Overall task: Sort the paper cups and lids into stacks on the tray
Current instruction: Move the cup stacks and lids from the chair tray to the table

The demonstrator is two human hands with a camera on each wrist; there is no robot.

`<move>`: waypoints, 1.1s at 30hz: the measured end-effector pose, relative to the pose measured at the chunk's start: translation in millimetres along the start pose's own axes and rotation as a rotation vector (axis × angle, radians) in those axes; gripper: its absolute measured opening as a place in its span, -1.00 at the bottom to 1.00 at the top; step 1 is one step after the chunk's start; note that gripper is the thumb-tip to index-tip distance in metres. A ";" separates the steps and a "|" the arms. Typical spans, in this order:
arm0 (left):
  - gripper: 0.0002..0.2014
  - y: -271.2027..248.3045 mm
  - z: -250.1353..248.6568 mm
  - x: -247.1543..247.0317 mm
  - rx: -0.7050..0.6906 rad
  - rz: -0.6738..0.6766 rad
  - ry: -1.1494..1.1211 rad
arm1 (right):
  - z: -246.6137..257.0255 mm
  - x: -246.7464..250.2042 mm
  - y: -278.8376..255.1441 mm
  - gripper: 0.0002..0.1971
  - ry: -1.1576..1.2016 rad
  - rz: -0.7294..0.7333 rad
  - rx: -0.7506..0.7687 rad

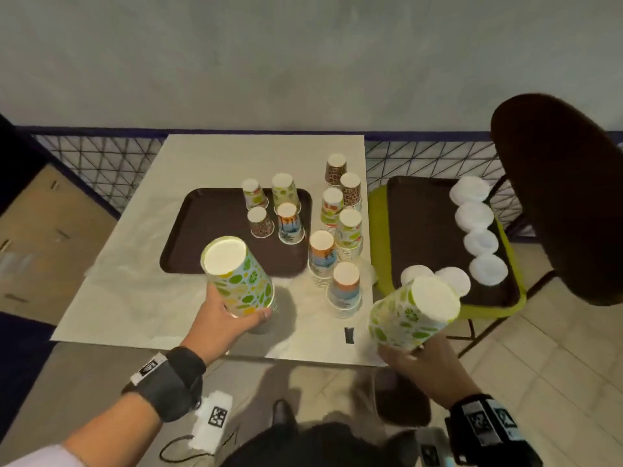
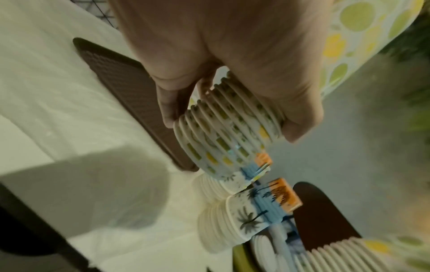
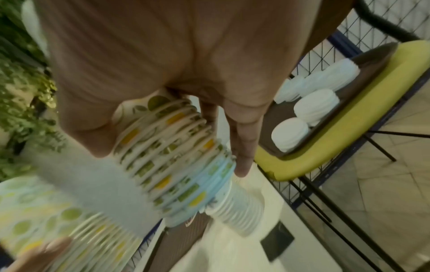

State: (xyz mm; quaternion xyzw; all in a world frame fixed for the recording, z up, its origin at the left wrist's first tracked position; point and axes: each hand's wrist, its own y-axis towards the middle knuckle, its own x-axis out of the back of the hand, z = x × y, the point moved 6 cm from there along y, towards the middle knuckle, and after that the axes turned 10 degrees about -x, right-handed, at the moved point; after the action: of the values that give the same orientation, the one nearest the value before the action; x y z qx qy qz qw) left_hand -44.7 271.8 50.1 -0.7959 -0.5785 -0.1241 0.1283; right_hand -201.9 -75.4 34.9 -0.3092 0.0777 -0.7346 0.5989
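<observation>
I see a plain grey wall (image 1: 303, 55) behind a white-topped table (image 1: 111, 291), with a black wire-mesh fence (image 1: 101, 163) along its foot. Pale floor tiles (image 1: 553, 365) run underneath — a yellow-green padded stool (image 1: 381, 230) stands right of the table, a dark rounded chair back (image 1: 559, 183) beyond it.

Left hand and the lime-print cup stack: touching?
Touching. The left wrist view shows the left hand with thumb and fingers curled around the rims of the lime-print cup stack; the head view agrees.
</observation>
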 end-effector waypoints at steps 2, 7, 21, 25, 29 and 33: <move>0.14 10.2 17.9 0.8 0.005 0.032 0.002 | 3.4 -31.7 -2.1 -0.45 -0.042 0.043 -0.028; -0.10 42.6 40.2 -10.0 -0.011 0.079 0.031 | 11.3 -97.5 13.9 -0.21 -0.103 0.004 -0.019; -0.03 67.3 103.5 -21.3 0.098 0.076 0.104 | 45.3 -189.0 66.0 -0.15 -0.042 -0.206 -0.012; 0.00 76.5 119.9 -18.4 0.097 0.125 0.162 | 35.4 -197.3 71.9 -0.20 -0.008 -0.282 -0.049; 0.00 77.8 120.7 -13.1 0.040 0.163 0.203 | 28.0 -199.3 73.3 -0.18 0.007 -0.308 -0.077; -0.31 49.0 108.8 6.4 0.163 0.104 0.261 | 23.6 -198.5 74.0 -0.14 -0.004 -0.325 -0.076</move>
State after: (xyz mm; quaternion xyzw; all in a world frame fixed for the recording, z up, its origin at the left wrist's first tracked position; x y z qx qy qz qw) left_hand 9.2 300.8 -52.5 -0.7888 -0.5233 -0.1724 0.2725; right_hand -109.3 94.8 -53.9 -0.3416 0.0532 -0.8178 0.4600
